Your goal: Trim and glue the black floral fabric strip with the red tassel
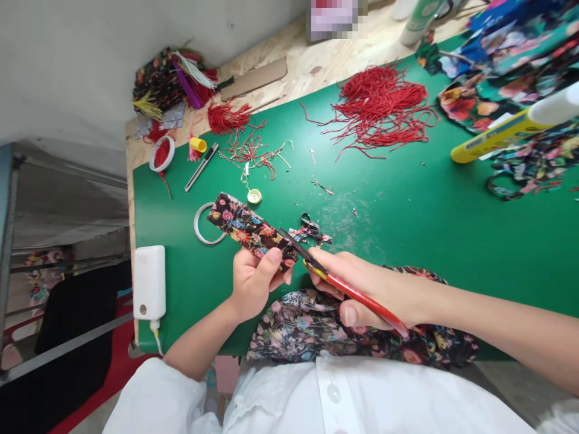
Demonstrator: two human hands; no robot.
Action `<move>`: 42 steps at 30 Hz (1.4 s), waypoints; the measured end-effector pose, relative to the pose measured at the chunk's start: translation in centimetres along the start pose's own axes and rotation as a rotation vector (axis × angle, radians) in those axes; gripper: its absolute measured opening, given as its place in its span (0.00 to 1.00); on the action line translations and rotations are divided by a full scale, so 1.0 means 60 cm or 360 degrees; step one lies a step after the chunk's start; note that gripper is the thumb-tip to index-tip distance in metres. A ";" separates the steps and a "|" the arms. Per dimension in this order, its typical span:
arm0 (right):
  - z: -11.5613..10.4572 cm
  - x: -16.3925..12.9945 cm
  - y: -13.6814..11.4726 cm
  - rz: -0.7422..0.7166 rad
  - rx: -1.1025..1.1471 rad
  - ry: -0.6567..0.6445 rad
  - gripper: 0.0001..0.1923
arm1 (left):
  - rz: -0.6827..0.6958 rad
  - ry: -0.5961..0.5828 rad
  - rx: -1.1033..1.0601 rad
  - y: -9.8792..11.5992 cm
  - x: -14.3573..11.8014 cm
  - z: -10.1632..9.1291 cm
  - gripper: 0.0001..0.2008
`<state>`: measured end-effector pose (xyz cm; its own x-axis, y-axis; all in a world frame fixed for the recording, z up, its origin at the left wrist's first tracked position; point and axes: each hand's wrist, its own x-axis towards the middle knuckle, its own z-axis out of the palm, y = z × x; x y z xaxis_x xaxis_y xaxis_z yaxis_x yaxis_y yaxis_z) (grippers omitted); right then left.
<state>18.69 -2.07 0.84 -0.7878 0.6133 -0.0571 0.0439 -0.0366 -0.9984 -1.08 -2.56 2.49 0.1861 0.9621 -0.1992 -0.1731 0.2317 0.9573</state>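
A green mat (429,217) covered most of a pale chipboard table (289,66), which stood against a plain grey wall (90,54); to the left the floor dropped away to dark shelving and a red patch. Across the far right lay a heap of floral fabric pieces (511,66) with a yellow tube (497,135) resting on them. A large tangle of red cord (384,105) spread over the mat's far middle, well apart from the hands. More floral cloth (316,325) bunched at the near edge, under the wrists. At the left edge a white power bank (149,281) lay flat, a wire ring (203,223) beyond it, then a craft knife (202,167) and small tassels (226,116).

The left hand (256,280) pinched the near end of a floral fabric strip (246,228), thumb on top, the strip angling up and away over the mat. The right hand (366,289) was wrapped round red-handled scissors (344,286), whose blades met the strip's near end. Fabric scraps (312,231) lay just beyond the blades.
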 end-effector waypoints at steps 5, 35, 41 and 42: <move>0.001 0.005 -0.001 0.0058 -0.0135 0.0406 0.31 | -0.0042 -0.0014 -0.0051 0.000 0.002 0.001 0.21; -0.021 0.000 0.005 -0.0990 -0.1742 0.0995 0.07 | -0.0822 -0.0703 -0.0306 0.010 0.010 0.004 0.31; -0.012 0.003 -0.020 -0.0659 -0.1022 0.1001 0.07 | -0.0207 -0.0135 -0.0085 -0.008 0.007 -0.002 0.20; -0.011 0.003 -0.024 -0.0592 -0.0933 0.0963 0.09 | -0.0135 -0.0104 -0.0014 -0.010 0.006 -0.002 0.18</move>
<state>18.88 -1.40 2.27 -0.3650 0.8198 0.4413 0.2865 0.5499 -0.7846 -1.01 -2.33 1.81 0.2633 0.9275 -0.2652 -0.1625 0.3137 0.9355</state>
